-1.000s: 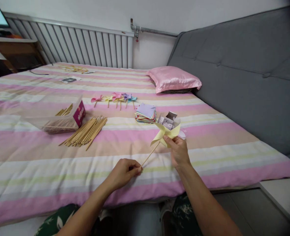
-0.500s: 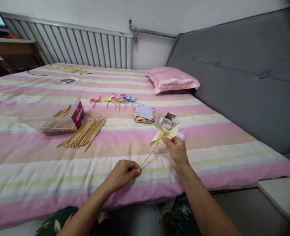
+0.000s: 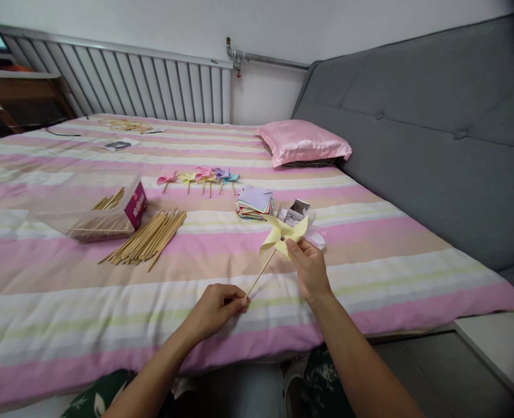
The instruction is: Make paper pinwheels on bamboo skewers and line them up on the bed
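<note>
Assembly step in hand, by appearance: left hand [image 3: 215, 306] pinches the thin wooden stick's [image 3: 260, 273] lower end, right hand [image 3: 309, 268] grips the pale yellow paper pinwheel [image 3: 283, 234] at its tip, above the striped bed [image 3: 222, 255]; next move likely needs firm seating.

Both forearms were bare, with no sleeves, watch, rings or bands showing on them or on the hands: the left hand [image 3: 215, 307] sat low in the centre of the frame and the right hand [image 3: 311, 270] just right of it. Along the bottom edge the person wore dark green trousers [image 3: 95, 395] printed with pale leaf shapes, seen lower left and again lower centre.
</note>
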Available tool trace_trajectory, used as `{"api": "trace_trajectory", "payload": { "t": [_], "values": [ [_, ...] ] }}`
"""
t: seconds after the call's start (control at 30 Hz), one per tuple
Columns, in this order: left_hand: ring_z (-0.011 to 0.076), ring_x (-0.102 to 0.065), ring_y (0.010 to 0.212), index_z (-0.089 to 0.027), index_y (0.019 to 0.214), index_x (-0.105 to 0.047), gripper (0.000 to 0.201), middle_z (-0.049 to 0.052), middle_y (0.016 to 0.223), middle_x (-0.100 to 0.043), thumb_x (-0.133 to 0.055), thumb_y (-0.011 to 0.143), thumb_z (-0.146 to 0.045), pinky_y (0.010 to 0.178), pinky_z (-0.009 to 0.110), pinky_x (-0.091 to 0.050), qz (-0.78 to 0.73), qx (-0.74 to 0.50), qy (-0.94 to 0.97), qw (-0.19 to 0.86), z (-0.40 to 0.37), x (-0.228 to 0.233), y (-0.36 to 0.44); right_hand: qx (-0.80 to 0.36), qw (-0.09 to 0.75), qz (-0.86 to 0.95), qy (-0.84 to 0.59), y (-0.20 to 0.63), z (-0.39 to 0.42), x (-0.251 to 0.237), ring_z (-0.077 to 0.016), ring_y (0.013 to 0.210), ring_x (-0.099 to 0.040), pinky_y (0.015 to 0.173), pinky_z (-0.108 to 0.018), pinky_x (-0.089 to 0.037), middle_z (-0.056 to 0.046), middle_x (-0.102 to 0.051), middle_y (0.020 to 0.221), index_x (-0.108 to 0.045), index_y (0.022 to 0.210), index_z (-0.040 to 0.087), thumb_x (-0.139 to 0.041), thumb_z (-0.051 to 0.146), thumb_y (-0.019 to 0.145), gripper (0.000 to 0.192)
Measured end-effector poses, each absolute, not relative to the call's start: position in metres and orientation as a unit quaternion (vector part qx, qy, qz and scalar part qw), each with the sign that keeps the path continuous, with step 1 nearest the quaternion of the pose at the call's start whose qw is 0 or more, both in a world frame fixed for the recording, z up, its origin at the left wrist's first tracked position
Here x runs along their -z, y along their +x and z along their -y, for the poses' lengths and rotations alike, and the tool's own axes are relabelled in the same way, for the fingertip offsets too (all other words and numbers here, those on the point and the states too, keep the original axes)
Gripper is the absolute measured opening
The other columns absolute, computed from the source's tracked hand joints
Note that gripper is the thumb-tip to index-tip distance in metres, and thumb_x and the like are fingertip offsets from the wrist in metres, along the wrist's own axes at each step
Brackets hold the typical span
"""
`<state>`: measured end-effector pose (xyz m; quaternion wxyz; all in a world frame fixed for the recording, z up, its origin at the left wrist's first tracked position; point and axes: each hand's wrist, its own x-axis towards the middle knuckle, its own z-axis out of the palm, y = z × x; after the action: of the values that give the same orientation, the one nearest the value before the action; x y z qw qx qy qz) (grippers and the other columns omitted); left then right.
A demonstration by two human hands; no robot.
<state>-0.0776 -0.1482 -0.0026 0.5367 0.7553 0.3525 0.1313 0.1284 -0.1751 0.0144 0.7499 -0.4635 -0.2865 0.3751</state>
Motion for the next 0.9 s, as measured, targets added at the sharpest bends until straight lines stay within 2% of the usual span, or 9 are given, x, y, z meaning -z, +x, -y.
{"api": "trace_trajectory", "payload": {
  "t": [0.1,0.2,0.33,0.47,0.63,0.9],
  "values": [
    [0.013,-0.052,0.061,-0.013,0.07,-0.064,0.023,0.003,0.065,-0.061,-0.051,0.079,-0.03,0.058,0.023,-0.038,-0.355,-0.147,0.74,0.552,0.1472,0.0027,-0.0775,-0.366,0.758,0.279,-0.462,0.1292,0.1759,-0.0158,-0.0193,0.098,-0.061,0.086,-0.032,-0.043,-0.005,-0.07,0.1,-0.069,0.097,0.019,-0.071,0.037,0.069,0.034],
    [0.0131,-0.053,0.061,-0.012,0.072,-0.065,0.022,0.004,0.066,-0.062,-0.052,0.078,-0.03,0.059,0.023,-0.039,-0.358,-0.167,0.719,0.572,0.1457,0.0037,-0.0772,-0.342,0.759,0.273,-0.483,0.1311,0.1768,-0.0155,-0.0199,0.101,-0.059,0.085,-0.032,-0.042,-0.006,-0.069,0.099,-0.068,0.099,0.018,-0.069,0.038,0.071,0.035],
    [0.0138,-0.055,0.062,-0.011,0.077,-0.066,0.024,0.005,0.069,-0.065,-0.055,0.077,-0.032,0.06,0.024,-0.041,-0.374,-0.19,0.699,0.579,0.1439,0.0065,-0.0773,-0.339,0.756,0.278,-0.486,0.1319,0.1782,-0.0143,-0.0155,0.081,-0.06,0.077,-0.031,-0.044,-0.006,-0.067,0.097,-0.068,0.096,0.018,-0.07,0.037,0.069,0.033],
    [0.0139,-0.055,0.06,-0.011,0.077,-0.067,0.027,0.006,0.067,-0.066,-0.054,0.079,-0.035,0.059,0.024,-0.041,-0.377,-0.194,0.706,0.567,0.1432,0.0071,-0.0782,-0.384,0.733,0.273,-0.49,0.1294,0.1791,-0.0138,-0.0113,0.064,-0.056,0.068,-0.027,-0.045,-0.002,-0.067,0.075,-0.069,0.081,0.017,-0.072,0.038,0.067,0.025],
    [0.0142,-0.056,0.061,-0.012,0.076,-0.068,0.027,0.005,0.067,-0.066,-0.055,0.078,-0.035,0.059,0.024,-0.041,-0.379,-0.192,0.713,0.558,0.144,0.0059,-0.0778,-0.434,0.707,0.261,-0.494,0.1246,0.179,-0.0142,-0.0103,0.057,-0.053,0.06,-0.024,-0.045,-0.002,-0.064,0.064,-0.066,0.065,0.017,-0.073,0.04,0.064,0.024],
    [0.0137,-0.055,0.059,-0.011,0.074,-0.067,0.027,0.005,0.065,-0.065,-0.056,0.076,-0.036,0.057,0.023,-0.039,-0.386,-0.197,0.703,0.565,0.1447,0.0046,-0.0766,-0.43,0.723,0.237,-0.486,0.125,0.1774,-0.0113,-0.0088,0.056,-0.052,0.055,-0.021,-0.042,-0.002,-0.064,0.065,-0.067,0.069,0.016,-0.072,0.041,0.066,0.026]
  ]
}}
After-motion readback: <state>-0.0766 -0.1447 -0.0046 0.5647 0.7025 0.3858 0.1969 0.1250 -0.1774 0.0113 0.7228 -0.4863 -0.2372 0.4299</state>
